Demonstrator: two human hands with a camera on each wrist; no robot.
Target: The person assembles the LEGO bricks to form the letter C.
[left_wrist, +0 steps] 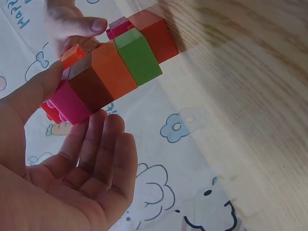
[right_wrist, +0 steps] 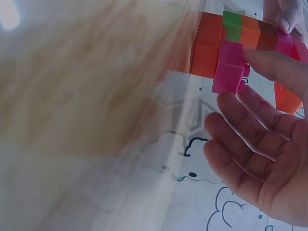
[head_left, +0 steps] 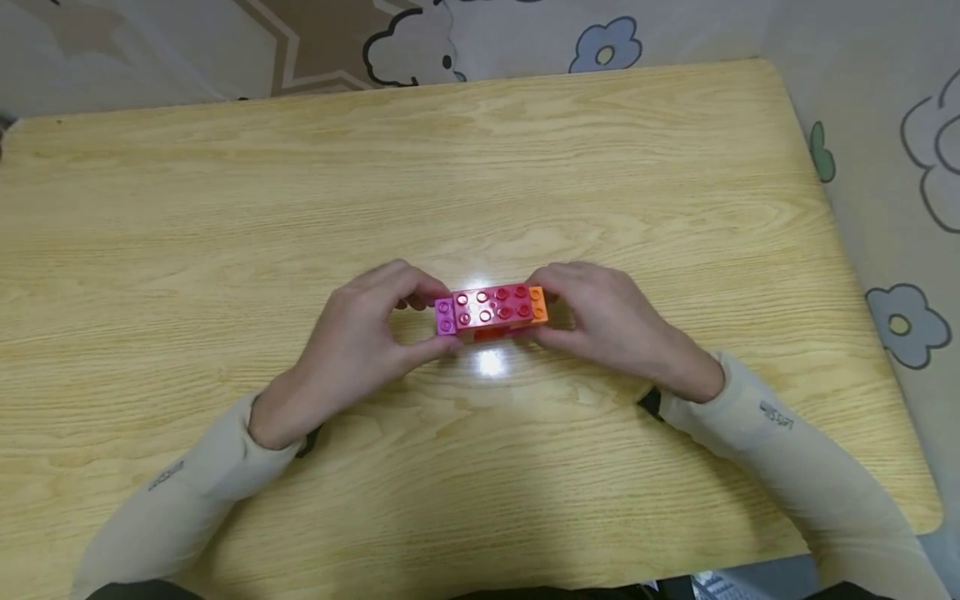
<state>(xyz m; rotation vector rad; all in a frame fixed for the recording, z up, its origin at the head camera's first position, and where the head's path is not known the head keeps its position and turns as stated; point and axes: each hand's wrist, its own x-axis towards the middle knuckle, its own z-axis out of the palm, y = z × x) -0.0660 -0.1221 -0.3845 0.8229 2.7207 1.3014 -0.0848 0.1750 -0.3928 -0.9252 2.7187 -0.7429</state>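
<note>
A built-up stack of toy building bricks stands on the table between the two hands. Seen from above, a red brick (head_left: 491, 306) with studs tops it, flanked by a purple brick (head_left: 446, 317) and an orange brick (head_left: 537, 305). My left hand (head_left: 352, 342) holds the upper left end between thumb and fingers. In the left wrist view, brown (left_wrist: 92, 86), orange (left_wrist: 114, 71), green (left_wrist: 139, 57) and red-orange bricks (left_wrist: 155, 36) form a column. Across from it, my right hand (head_left: 611, 321) pinches a pink brick (right_wrist: 228, 74) low on the stack's right side.
The wooden table (head_left: 225, 208) extends around the hands. A wall (head_left: 862, 100) with cartoon drawings borders its far and right sides. Light reflects off the tabletop just in front of the stack.
</note>
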